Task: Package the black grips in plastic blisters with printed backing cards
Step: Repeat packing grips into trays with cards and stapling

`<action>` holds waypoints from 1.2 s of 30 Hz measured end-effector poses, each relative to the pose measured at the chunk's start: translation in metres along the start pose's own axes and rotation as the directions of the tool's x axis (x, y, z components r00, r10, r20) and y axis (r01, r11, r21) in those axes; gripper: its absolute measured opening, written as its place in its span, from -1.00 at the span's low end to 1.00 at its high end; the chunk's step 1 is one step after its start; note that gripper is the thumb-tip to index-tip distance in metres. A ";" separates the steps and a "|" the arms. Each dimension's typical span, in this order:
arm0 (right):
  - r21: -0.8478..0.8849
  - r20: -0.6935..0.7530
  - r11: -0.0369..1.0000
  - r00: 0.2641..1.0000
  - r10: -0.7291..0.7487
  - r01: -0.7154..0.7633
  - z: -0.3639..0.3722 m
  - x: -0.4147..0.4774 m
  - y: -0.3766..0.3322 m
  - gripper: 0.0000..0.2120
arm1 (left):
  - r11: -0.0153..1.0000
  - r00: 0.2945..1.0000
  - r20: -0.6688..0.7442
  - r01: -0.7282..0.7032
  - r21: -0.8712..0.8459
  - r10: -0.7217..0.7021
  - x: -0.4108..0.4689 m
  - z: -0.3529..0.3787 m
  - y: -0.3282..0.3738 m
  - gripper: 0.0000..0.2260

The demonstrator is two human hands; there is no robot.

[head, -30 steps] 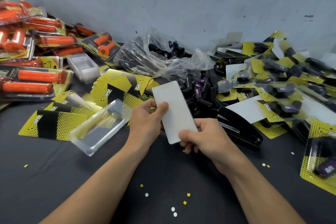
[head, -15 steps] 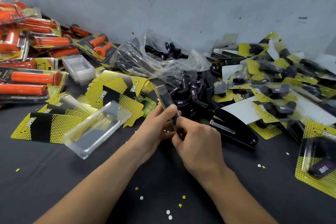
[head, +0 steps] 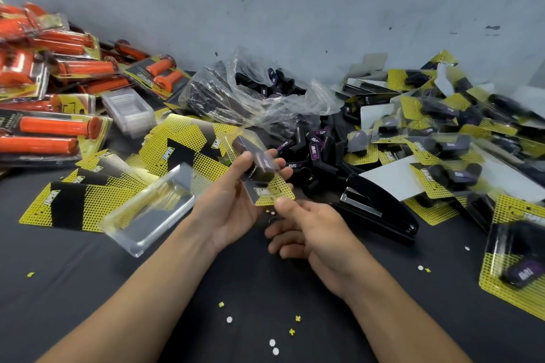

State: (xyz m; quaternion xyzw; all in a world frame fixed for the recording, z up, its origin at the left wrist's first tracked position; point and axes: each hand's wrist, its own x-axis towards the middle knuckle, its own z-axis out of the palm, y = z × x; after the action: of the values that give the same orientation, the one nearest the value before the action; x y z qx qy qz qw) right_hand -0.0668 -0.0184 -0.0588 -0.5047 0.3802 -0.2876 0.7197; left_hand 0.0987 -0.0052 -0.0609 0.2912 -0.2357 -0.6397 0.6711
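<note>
**While the left hand holds one blister pack, the right hand sits loose**

Since the black stapler (head: 380, 215) lies plainly on the dark table (head: 88, 289), I log every position against it.

- Left hand (head: 233, 209): left of the stapler, raised off the table. Thumb lies across the front and fingers sit behind, gripping a blister pack (head: 259, 168). A black grip (head: 262, 163) sits inside, and the yellow backing card (head: 275, 190) shows at the lower end. The pack is tilted and blurred.
- Right hand (head: 312, 233): just left of the stapler. Fingers are loosely curled round nothing. The thumb tip is at the card's lower edge; I cannot tell if it touches.
- Loose black grips (head: 309, 150): heaped just behind the stapler.
- Plastic bag (head: 250, 91): farther behind the stapler, to its left, with more grips inside.
- Empty blister (head: 150, 209): well left of the stapler, lying on spare cards (head: 177, 153).
- Finished packs (head: 442, 156): piled behind and right of the stapler.
- Orange grip packs (head: 53, 127): far left of the stapler.
</note>
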 end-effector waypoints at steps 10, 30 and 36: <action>-0.055 -0.188 0.989 0.971 -0.147 0.139 -0.007 0.010 0.005 -0.82 | 0.980 0.987 0.114 0.090 0.179 -0.111 -0.002 0.000 0.001 -0.43; -0.891 -0.453 0.266 0.690 -0.564 -0.367 -0.064 0.000 -0.025 -0.62 | 0.847 0.964 -0.109 -0.154 0.509 0.241 0.008 -0.011 -0.015 -0.81; -0.898 -0.435 0.323 0.705 -0.560 -0.298 -0.064 -0.001 -0.028 -0.62 | 0.614 0.937 0.096 -0.296 0.732 0.337 0.002 -0.004 -0.012 -0.74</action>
State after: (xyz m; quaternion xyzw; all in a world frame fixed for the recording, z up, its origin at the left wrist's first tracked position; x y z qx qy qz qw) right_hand -0.1223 -0.0592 -0.0448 -0.7054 0.6629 -0.2430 0.0617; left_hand 0.0930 -0.0074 -0.0724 0.5066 -0.5033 -0.3537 0.6041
